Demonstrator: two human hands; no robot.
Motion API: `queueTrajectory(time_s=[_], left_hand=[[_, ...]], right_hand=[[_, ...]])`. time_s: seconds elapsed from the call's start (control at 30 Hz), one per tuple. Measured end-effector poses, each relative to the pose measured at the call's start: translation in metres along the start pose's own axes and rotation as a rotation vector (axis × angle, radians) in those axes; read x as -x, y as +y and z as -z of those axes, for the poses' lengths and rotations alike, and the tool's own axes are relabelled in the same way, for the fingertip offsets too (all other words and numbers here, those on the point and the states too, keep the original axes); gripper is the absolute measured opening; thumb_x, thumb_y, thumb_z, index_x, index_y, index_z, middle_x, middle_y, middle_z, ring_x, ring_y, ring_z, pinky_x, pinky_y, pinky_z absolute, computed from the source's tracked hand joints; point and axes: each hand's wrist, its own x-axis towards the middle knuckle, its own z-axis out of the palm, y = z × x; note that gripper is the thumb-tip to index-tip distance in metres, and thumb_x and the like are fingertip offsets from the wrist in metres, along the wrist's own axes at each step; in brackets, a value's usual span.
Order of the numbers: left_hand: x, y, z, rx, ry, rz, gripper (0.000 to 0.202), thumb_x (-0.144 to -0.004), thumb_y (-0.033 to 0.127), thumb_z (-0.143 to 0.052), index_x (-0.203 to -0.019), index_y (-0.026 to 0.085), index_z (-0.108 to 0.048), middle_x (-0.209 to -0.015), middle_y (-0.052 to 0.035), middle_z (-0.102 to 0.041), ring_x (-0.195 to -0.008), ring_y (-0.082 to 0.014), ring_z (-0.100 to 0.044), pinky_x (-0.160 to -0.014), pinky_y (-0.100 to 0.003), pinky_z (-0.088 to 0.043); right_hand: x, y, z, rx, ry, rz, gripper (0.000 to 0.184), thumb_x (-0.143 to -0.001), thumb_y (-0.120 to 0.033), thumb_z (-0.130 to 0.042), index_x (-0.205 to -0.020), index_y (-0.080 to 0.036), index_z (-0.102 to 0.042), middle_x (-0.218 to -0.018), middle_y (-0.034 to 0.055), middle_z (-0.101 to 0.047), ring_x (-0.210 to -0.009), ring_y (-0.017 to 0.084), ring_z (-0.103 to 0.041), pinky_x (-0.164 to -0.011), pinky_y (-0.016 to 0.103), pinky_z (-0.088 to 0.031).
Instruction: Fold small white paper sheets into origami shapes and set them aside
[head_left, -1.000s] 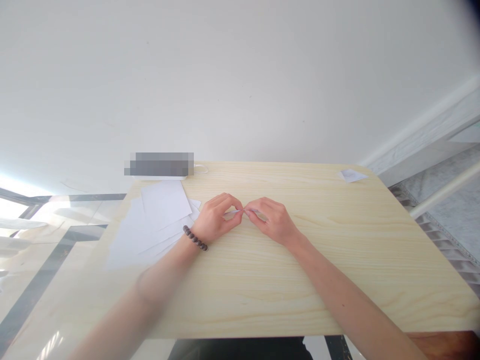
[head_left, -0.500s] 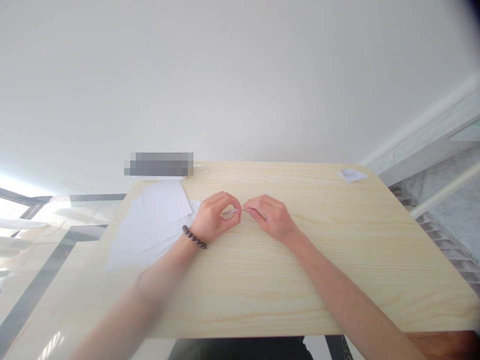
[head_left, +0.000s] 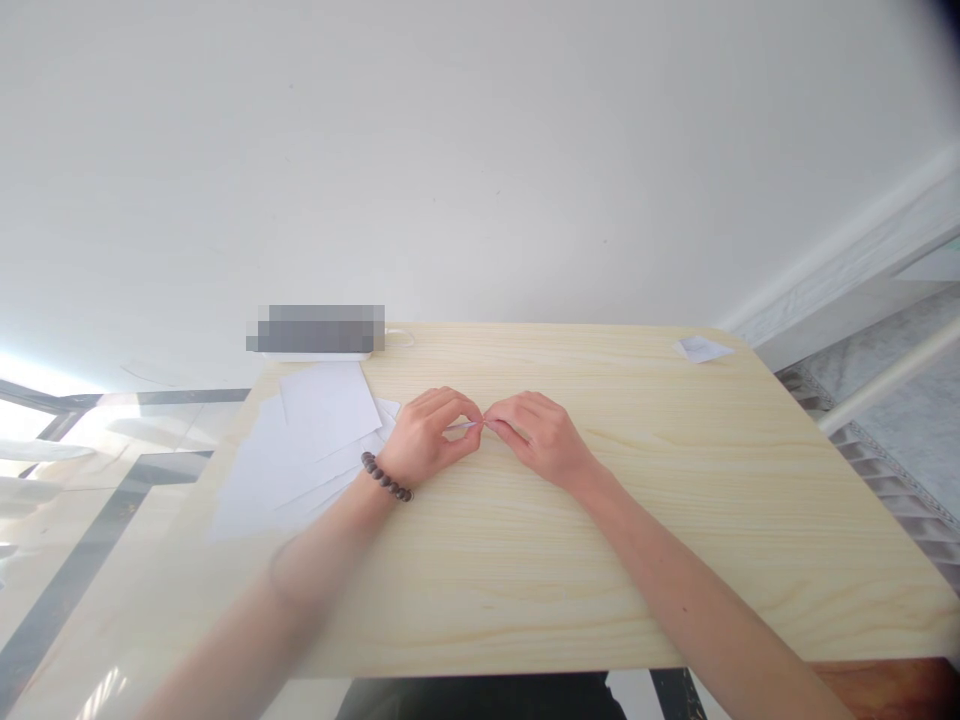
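Note:
Above the middle of the table, my left hand (head_left: 431,432) pinches a small, thin piece of white paper (head_left: 462,426), seen nearly edge-on between thumb and fingers. A beaded bracelet (head_left: 386,477) circles that wrist. My right hand (head_left: 541,437) pinches at the paper's right end, its fingertips touching those of the left. Most of the paper is hidden by the fingers, so its folds cannot be made out. Several white sheets of paper (head_left: 330,410) lie overlapping on the table, just left of my left hand.
The pale wooden table (head_left: 675,500) stands against a white wall (head_left: 480,150). At its back left sits a blurred-out grey device (head_left: 319,330) with a white cable (head_left: 403,336). A small folded paper (head_left: 703,349) rests near the back right corner.
The fingertips of both hands have come together, closing the small gap between them. Both hands still pinch the paper in nearly the same place.

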Motion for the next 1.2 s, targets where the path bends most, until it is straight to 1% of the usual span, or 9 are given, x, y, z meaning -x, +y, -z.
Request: queueTrajectory(time_s=[0.23, 0.43, 0.53, 0.67, 0.83, 0.93, 1.07, 1.2], left_hand=[[-0.0011, 0.0025, 0.0012, -0.009, 0.025, 0.037, 0.006, -0.074, 0.018, -0.053, -0.079, 0.017, -0.056, -0.078, -0.0032, -0.060, -0.074, -0.0141, -0.056, -0.070, -0.028, -0.045], [-0.0002, 0.0009, 0.0008, 0.000, 0.037, 0.005, 0.006, -0.076, 0.017, -0.051, -0.078, 0.017, -0.057, -0.078, -0.0033, -0.061, -0.073, -0.0138, -0.055, -0.069, -0.028, -0.045], [0.0002, 0.0003, 0.0004, -0.001, 0.023, -0.009, 0.007, -0.076, 0.016, -0.052, -0.080, 0.017, -0.057, -0.079, -0.0032, -0.062, -0.074, -0.0141, -0.055, -0.071, -0.029, -0.044], [-0.0001, 0.0012, 0.0006, 0.000, 0.000, 0.004, 0.007, -0.076, 0.017, -0.053, -0.082, 0.017, -0.057, -0.080, -0.0031, -0.061, -0.075, -0.0142, -0.055, -0.071, -0.029, -0.044], [-0.0004, 0.0020, 0.0004, -0.003, 0.036, 0.024, 0.005, -0.075, 0.017, -0.053, -0.079, 0.017, -0.057, -0.078, -0.0033, -0.061, -0.073, -0.0140, -0.055, -0.070, -0.028, -0.045], [-0.0003, 0.0015, -0.0003, -0.010, 0.045, 0.007, 0.005, -0.075, 0.016, -0.052, -0.078, 0.017, -0.057, -0.078, -0.0029, -0.061, -0.073, -0.0138, -0.055, -0.070, -0.028, -0.044], [-0.0001, 0.0013, -0.0004, -0.014, 0.029, -0.001, 0.005, -0.076, 0.016, -0.053, -0.079, 0.017, -0.056, -0.078, -0.0025, -0.061, -0.073, -0.0135, -0.055, -0.070, -0.028, -0.044], [0.0002, 0.0020, 0.0001, -0.009, 0.010, 0.041, 0.006, -0.076, 0.019, -0.053, -0.081, 0.017, -0.056, -0.079, -0.0028, -0.060, -0.074, -0.0140, -0.055, -0.070, -0.028, -0.044]], right_hand=[[-0.0007, -0.0010, 0.0013, 0.000, 0.010, -0.023, 0.014, -0.087, -0.021, -0.041, -0.087, -0.020, -0.055, -0.081, 0.0029, -0.063, -0.075, 0.014, -0.055, -0.073, 0.029, -0.041], [-0.0003, -0.0018, 0.0005, -0.004, 0.009, -0.028, 0.012, -0.086, -0.021, -0.042, -0.086, -0.020, -0.054, -0.080, 0.0029, -0.063, -0.075, 0.014, -0.055, -0.072, 0.029, -0.041], [-0.0002, -0.0015, 0.0000, -0.002, 0.001, -0.015, 0.011, -0.086, -0.021, -0.043, -0.087, -0.020, -0.054, -0.082, 0.0028, -0.063, -0.075, 0.014, -0.055, -0.072, 0.029, -0.041], [-0.0005, -0.0005, 0.0004, 0.003, -0.006, -0.008, 0.011, -0.086, -0.020, -0.043, -0.087, -0.020, -0.055, -0.083, 0.0027, -0.063, -0.076, 0.014, -0.054, -0.073, 0.029, -0.040], [-0.0006, -0.0007, 0.0012, -0.007, -0.007, -0.026, 0.012, -0.086, -0.019, -0.042, -0.087, -0.020, -0.054, -0.083, 0.0030, -0.063, -0.076, 0.014, -0.054, -0.074, 0.030, -0.040], [-0.0003, -0.0011, 0.0009, -0.015, -0.007, -0.034, 0.011, -0.086, -0.019, -0.043, -0.087, -0.020, -0.054, -0.083, 0.0029, -0.062, -0.077, 0.014, -0.054, -0.074, 0.030, -0.040], [-0.0002, -0.0008, 0.0003, -0.016, -0.018, -0.021, 0.011, -0.085, -0.019, -0.044, -0.089, -0.020, -0.054, -0.086, 0.0025, -0.063, -0.078, 0.014, -0.054, -0.074, 0.029, -0.040], [-0.0001, 0.0008, 0.0001, -0.013, -0.016, -0.022, 0.012, -0.086, -0.018, -0.043, -0.089, -0.020, -0.055, -0.086, 0.0023, -0.063, -0.078, 0.014, -0.054, -0.075, 0.029, -0.040]])
